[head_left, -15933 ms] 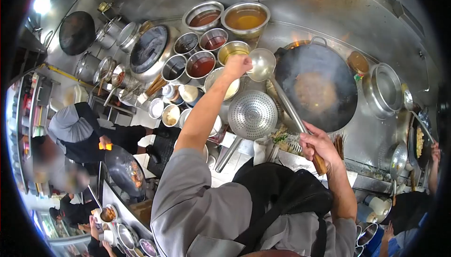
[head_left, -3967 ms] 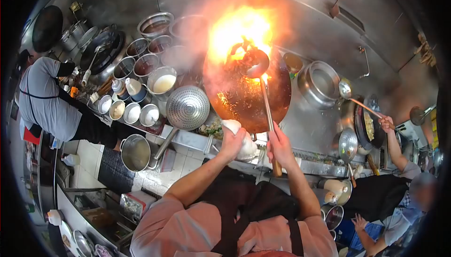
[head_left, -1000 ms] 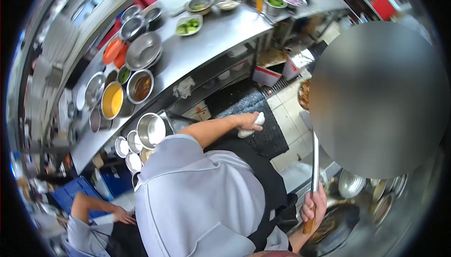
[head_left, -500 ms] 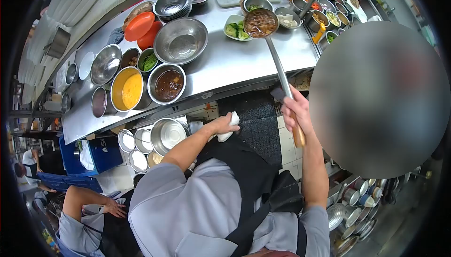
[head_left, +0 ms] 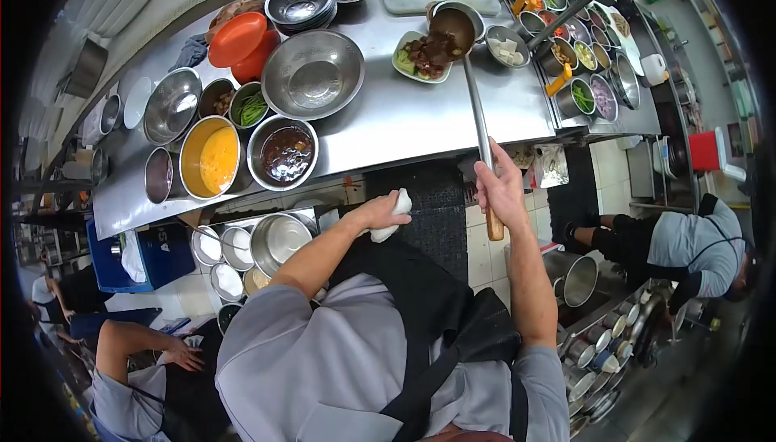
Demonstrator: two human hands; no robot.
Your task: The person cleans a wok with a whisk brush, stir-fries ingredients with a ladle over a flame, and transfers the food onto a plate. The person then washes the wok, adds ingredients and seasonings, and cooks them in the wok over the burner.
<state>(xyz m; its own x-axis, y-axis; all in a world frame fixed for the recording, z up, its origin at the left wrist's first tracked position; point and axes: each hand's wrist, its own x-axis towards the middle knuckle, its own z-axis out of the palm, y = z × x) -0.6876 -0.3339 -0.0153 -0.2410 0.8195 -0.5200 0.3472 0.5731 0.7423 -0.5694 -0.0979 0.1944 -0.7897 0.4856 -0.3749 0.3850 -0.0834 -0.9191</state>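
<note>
My right hand point(head_left: 503, 190) is closed round the wooden handle of a long ladle point(head_left: 477, 106). The ladle's bowl is tipped over a pale square dish point(head_left: 428, 74) on the steel counter, and brown saucy food point(head_left: 430, 52) lies between its lip and the dish, over green vegetables point(head_left: 404, 60). Some brown residue shows inside the ladle. My left hand point(head_left: 378, 214) grips a folded white cloth point(head_left: 385, 233) in front of my apron, below the counter edge.
On the steel counter point(head_left: 364, 131) stand a wide metal bowl point(head_left: 313, 75), a pot of yellow liquid point(head_left: 209, 157), a pot of brown sauce point(head_left: 283, 152) and a bowl of white pieces point(head_left: 508, 47). Co-workers are at the lower left point(head_left: 137, 369) and right point(head_left: 695, 244).
The full ladle has tipped, and brown food now covers part of the greens in the dish. My left hand still holds the cloth. The view has shifted, showing a co-worker at the right.
</note>
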